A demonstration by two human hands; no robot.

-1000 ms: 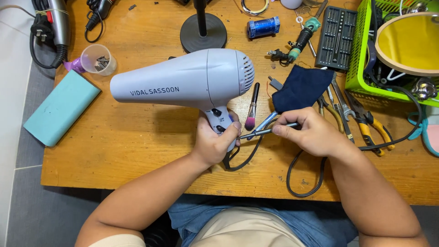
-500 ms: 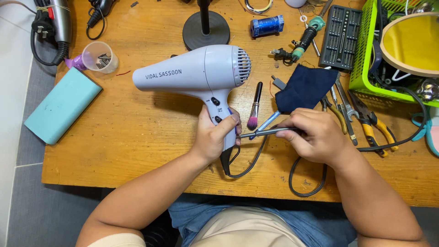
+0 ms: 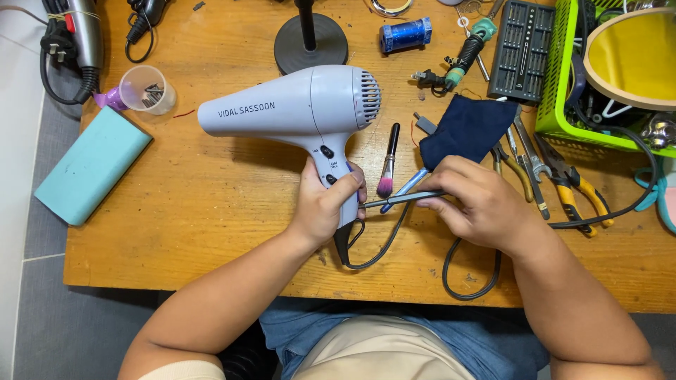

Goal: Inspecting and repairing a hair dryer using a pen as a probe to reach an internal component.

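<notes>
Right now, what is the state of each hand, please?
Left hand: closed around the handle of the hair dryer.
Right hand: closed on a thin metal tool pointing at the handle.

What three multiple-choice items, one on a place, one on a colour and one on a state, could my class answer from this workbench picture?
1. Where does the clear cup stand?
A. beside the teal block
B. inside the green basket
C. on the dark cloth

2. What colour is the hair dryer?
A. red
B. pale grey
C. black

3. What does the left hand hold?
A. the pliers
B. nothing
C. the dryer's handle

Answers: 1 A, the cup sits at the table's far left just above the block. 2 B, its body is pale grey. 3 C, the fingers wrap the handle while the right hand brings a thin metal tool to it.
</notes>
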